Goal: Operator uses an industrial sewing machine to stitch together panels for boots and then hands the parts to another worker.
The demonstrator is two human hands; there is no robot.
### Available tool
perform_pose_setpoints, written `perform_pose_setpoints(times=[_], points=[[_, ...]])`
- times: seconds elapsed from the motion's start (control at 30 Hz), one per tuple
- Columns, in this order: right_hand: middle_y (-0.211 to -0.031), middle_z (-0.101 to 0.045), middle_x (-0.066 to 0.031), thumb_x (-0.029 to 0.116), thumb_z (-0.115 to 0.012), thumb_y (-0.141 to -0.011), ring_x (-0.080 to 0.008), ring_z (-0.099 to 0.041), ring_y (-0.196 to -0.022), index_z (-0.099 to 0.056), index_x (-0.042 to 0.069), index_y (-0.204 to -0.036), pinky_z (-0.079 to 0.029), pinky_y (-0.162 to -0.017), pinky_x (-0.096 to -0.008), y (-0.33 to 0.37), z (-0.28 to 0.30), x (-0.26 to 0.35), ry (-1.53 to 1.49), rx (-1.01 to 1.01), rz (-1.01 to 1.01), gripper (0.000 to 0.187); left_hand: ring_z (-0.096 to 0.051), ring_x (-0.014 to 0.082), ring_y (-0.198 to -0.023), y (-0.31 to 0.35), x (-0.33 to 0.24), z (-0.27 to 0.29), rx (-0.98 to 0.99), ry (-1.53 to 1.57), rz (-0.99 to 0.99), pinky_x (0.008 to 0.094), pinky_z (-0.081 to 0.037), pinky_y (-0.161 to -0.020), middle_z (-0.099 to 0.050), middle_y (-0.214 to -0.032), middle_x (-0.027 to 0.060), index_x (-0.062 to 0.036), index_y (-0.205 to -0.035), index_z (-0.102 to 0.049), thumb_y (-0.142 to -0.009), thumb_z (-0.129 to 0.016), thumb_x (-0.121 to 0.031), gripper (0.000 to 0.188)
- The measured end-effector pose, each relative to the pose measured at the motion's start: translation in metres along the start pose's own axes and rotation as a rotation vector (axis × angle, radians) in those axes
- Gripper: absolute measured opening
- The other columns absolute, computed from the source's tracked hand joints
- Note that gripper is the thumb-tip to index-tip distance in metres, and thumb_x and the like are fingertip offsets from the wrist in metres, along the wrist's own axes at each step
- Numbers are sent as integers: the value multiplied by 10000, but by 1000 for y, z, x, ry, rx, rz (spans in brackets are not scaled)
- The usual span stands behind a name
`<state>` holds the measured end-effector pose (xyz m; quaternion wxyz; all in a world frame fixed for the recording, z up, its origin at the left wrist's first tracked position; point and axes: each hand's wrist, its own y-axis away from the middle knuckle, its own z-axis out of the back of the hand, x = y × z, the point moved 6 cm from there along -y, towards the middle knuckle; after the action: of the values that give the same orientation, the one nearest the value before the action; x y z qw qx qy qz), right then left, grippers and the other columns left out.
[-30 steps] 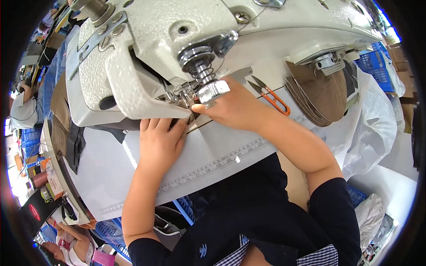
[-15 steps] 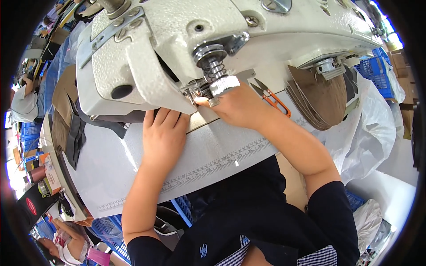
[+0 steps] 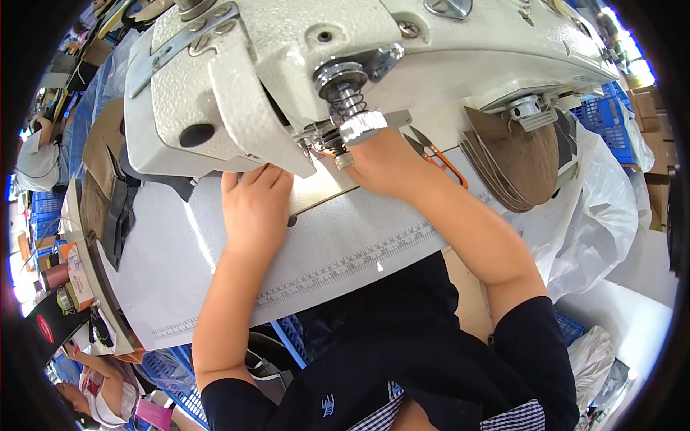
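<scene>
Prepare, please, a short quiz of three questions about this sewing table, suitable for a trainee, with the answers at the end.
1. Which colour are the handles of the snips? A) blue B) orange C) white
2. True or false: the left grip is holding the snips.
3. Fill in: in the picture, the fanned stack of brown pieces lies to the ____ of the snips.

Key:
1. B
2. False; it is at the sewing machine, apart from the snips.
3. right
</scene>
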<state>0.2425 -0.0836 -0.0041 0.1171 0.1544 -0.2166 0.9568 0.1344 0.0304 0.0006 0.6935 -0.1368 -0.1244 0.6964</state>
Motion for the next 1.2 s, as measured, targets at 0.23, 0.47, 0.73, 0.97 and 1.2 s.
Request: perform_pose_setpoints(times=[0.23, 0.47, 0.73, 0.97, 1.2], points=[[-813, -621, -70, 100, -579, -803, -255, -614, -858, -648, 98, -855, -469, -806, -387, -5, 0, -4, 43, -9, -5, 86, -638, 240, -898, -5, 6, -2, -38, -13, 11, 427, -407, -881, -683, -926, 34, -86, -816, -694, -768, -673, -91, 52], [-761, -616, -92, 133, -588, -813, -277, -625, -795, -632, 96, -773, -476, -742, -411, -8, -3, -7, 20, -25, -21, 70, -625, 255, -839, -5, 12, -8, -7, -34, 40, 443, -414, -838, -655, -850, 16, -97, -805, -693, -770, -678, -117, 44], [-684, -602, -106, 167, -593, -824, -305, -625, -697, -603, 76, -701, -482, -646, -438, -9, -1, -7, 18, -67, -5, 153, -601, 267, -766, -4, 14, -12, 8, -44, 27, 446, -429, -732, -637, -821, 11, -103, -803, -699, -761, -674, -120, 52], [-686, -595, -103, 168, -600, -836, -307, -617, -695, -590, 76, -699, -473, -639, -435, -7, -4, -10, -43, -57, -37, 165, -605, 266, -775, -1, 15, -17, 13, -63, 35, 442, -430, -739, -641, -833, 7, -110, -853, -717, -749, -679, -107, 111], [-712, -601, -96, 178, -595, -844, -303, -613, -731, -603, 80, -720, -469, -684, -435, -9, 1, -9, -50, -83, -42, 159, -627, 237, -860, -5, 15, -9, 42, -54, 11, 432, -414, -845, -672, -922, 5, -128, -944, -718, -742, -675, -86, 211]])
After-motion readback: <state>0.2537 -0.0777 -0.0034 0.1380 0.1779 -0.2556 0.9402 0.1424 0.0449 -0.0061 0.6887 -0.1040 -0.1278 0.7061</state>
